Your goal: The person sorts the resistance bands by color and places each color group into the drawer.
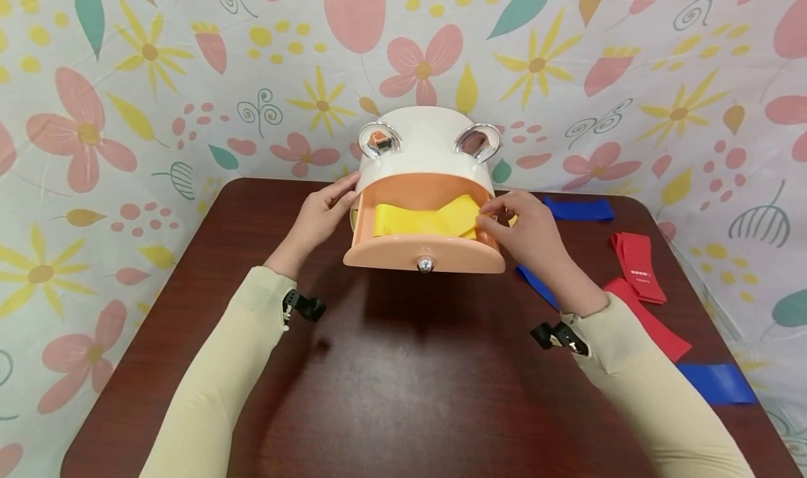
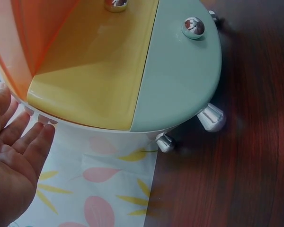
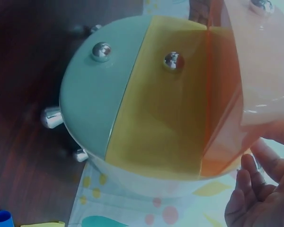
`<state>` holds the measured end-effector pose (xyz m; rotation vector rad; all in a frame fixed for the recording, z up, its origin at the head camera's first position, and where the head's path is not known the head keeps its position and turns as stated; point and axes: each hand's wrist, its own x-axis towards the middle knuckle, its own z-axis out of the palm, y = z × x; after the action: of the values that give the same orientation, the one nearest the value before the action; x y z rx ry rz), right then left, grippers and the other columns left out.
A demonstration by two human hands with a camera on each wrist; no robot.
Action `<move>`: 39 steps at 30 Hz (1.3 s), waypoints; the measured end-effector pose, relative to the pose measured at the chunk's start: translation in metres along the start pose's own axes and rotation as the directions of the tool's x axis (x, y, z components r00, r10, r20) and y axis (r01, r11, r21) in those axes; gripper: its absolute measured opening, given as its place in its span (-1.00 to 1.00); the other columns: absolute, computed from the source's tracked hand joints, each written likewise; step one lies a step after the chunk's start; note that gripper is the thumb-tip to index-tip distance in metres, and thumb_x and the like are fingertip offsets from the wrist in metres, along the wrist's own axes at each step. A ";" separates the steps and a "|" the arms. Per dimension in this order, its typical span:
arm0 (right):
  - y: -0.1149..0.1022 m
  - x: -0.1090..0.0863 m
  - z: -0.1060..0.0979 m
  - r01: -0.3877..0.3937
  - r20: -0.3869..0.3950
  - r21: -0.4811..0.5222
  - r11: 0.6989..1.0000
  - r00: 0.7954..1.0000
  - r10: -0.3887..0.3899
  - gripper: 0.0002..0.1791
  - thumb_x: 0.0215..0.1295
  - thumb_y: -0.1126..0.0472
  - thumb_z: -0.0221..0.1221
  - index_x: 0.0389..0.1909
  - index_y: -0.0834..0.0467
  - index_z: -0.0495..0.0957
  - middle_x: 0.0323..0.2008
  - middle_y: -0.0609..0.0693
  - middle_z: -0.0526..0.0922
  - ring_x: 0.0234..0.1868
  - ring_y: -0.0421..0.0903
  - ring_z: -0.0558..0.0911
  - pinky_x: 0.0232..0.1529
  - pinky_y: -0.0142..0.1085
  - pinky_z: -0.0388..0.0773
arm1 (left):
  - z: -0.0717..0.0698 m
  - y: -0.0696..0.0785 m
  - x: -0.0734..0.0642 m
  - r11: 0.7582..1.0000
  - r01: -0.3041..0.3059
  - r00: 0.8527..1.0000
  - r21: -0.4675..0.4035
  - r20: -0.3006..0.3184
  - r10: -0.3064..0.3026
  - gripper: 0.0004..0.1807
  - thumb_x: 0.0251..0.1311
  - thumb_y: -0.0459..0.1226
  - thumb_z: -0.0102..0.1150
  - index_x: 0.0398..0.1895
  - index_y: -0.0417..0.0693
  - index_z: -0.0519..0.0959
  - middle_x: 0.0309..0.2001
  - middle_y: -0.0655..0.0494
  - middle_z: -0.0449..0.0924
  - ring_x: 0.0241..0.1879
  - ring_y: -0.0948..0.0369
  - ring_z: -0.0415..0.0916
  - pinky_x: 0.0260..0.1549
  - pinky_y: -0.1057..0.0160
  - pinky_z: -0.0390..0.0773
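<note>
A small rounded white cabinet [image 1: 422, 138] stands on the table with its peach top drawer [image 1: 424, 254] pulled out. In the drawer lies a yellow resistance band [image 1: 410, 220], folded over at its right end. My right hand [image 1: 526, 226] pinches that end between thumb and index finger; its other fingers hang loosely curled outside the drawer wall in the right wrist view. My left hand [image 1: 321, 215] touches the cabinet's left side with extended fingers. In the left wrist view, a yellow drawer [image 2: 92, 71] and a green drawer [image 2: 177, 71] are closed below.
Red bands [image 1: 638, 266] and blue bands [image 1: 715, 383] lie along the right of the brown table [image 1: 391, 394]. Another blue band [image 1: 580, 209] is behind my right hand. Silver legs [image 2: 212, 117] and ear-shaped handles [image 1: 477, 143] stick out from the cabinet. A flowered cloth [image 1: 252, 64] hangs behind.
</note>
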<state>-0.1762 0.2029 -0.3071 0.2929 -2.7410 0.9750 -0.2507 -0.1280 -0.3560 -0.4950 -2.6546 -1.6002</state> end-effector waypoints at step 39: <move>0.120 0.008 -0.051 -0.524 0.325 0.486 0.699 0.851 0.412 -0.57 0.57 -0.01 0.05 0.28 0.15 0.38 -0.21 -0.41 0.59 -0.23 -0.49 0.66 -0.16 -0.62 0.65 | 0.002 0.001 -0.002 1.000 0.001 1.000 0.009 -0.004 -0.001 -0.47 0.58 -0.14 -0.03 0.55 0.04 0.33 0.57 0.06 0.28 0.61 0.10 0.15 0.55 -0.02 0.27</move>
<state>-0.2083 0.3261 -0.3376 -0.2794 -2.6714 2.0011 -0.2479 -0.1267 -0.3561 -0.4898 -2.6593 -1.5866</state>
